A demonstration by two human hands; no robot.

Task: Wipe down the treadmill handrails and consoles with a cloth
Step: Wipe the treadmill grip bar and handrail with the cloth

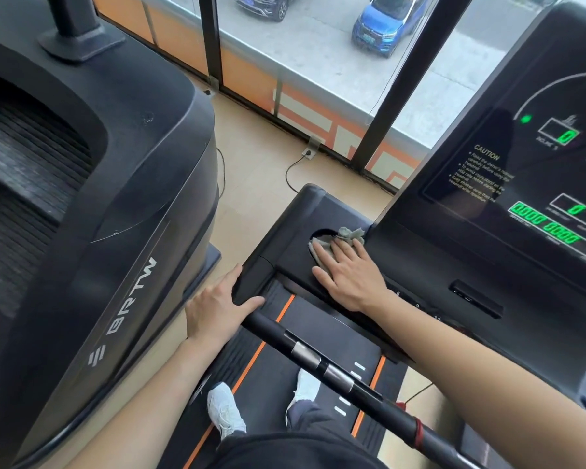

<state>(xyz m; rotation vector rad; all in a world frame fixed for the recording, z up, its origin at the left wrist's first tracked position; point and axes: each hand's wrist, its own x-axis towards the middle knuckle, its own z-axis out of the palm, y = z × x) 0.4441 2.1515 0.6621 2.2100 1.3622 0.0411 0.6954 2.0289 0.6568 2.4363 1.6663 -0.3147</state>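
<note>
Right grip flat on cloth by console, left grip splayed at handrail end, BRTW machine adj.

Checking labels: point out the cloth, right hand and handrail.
cloth (pixel 352 233), head view, bunched upper edge.
right hand (pixel 351 277), head view, back of the hand.
handrail (pixel 305 354), head view, silver sensor band.

Cloth lies in the console's left cup recess.

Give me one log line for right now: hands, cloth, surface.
step: wiping console tray | right hand: flat, pressing cloth at cup recess | left hand: fingers straight, resting on tray corner by handrail
</note>
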